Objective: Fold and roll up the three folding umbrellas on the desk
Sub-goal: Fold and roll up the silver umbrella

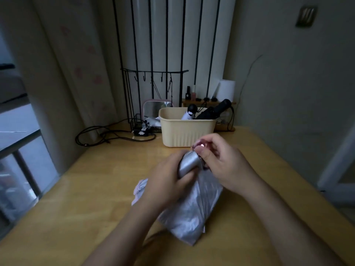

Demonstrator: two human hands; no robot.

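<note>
- A silver umbrella [192, 204] lies on the wooden table [76, 198] close to the person. Its crinkled canopy is loosely gathered and fans out toward the near edge, and the bundle narrows toward the far end.
- A pale pink edge of fabric [139, 189] shows just beside the left wrist, on the table.
- The left hand [169, 175] is wrapped round the narrow upper part of the silver umbrella. Its fingers curl over the smooth rolled fabric and the thumb presses in from the near side.
- The right hand [221, 160] is just beside the left, at the umbrella's far tip. Thumb and forefinger pinch a small strap [199, 145] with a shiny stud, and the other fingers are loosely curled behind.
- Further back, a beige ribbed plastic basket [184, 133] stands on the table.
- A black umbrella [211, 110], folded, leans inside the basket toward the right, its handle above the rim. A white umbrella [187, 116] with a black handle stands beside it.
- Left of the basket lie looped black cables [107, 135].
- Behind the basket stand a pink-framed mirror [153, 110] and a black wire rack [153, 83] with hooks.
</note>
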